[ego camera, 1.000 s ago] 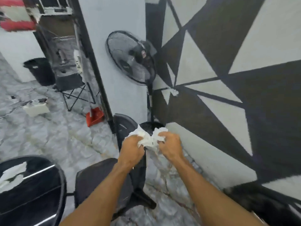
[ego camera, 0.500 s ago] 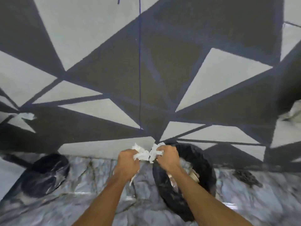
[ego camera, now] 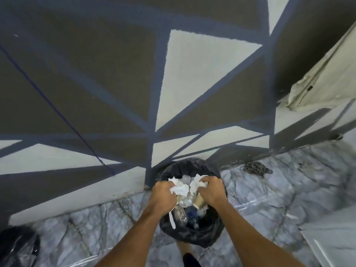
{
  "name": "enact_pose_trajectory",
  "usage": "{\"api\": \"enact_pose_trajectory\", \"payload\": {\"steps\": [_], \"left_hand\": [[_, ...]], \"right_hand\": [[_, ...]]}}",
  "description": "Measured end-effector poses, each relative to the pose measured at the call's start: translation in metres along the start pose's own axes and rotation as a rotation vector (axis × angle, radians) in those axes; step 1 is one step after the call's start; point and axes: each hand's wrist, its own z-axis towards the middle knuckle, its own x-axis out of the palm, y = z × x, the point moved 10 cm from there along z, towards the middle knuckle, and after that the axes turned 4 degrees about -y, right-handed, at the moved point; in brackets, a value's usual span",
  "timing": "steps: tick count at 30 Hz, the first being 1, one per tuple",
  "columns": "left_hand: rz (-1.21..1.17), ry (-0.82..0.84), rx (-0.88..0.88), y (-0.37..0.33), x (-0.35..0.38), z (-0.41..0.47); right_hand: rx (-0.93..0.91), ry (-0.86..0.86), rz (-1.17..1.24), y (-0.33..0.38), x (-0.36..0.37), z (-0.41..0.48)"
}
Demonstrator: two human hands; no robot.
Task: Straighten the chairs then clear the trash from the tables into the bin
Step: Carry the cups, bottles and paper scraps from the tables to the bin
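Directly below, a round bin lined with a black plastic bag stands against the patterned wall (already part full). Above its mouth, left hand and right hand each clench crumpled white paper napkins.

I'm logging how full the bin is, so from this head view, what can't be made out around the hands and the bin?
- Bin depth: head view; both hands and crumpled paper cover much of the opening.
- What else the left hand and right hand grip: closed fingers hide it.
- Dark object at bottom left: cut off by the edge.
- Dark patch on the floor: blurred.
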Motion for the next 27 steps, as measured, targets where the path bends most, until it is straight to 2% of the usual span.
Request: {"api": "enact_pose_trajectory", "payload": {"steps": [7, 11, 18, 27], "left_hand": [[0.079, 0.129, -0.096, -0.018, 0.050, 0.057], [0.102, 0.174, -0.107, -0.029, 0.071, 0.082], [0.132, 0.133, -0.113, -0.041, 0.079, 0.121], [0.105, 0.074, -0.156, -0.040, 0.078, 0.131]], "right_hand": [[0.069, 0.129, 0.034, -0.027, 0.015, 0.067], [0.111, 0.138, 0.065, -0.046, 0.021, 0.098], [0.101, 0.115, 0.103, -0.045, 0.028, 0.147], [0.142, 0.191, 0.131, -0.061, 0.042, 0.163]]}}
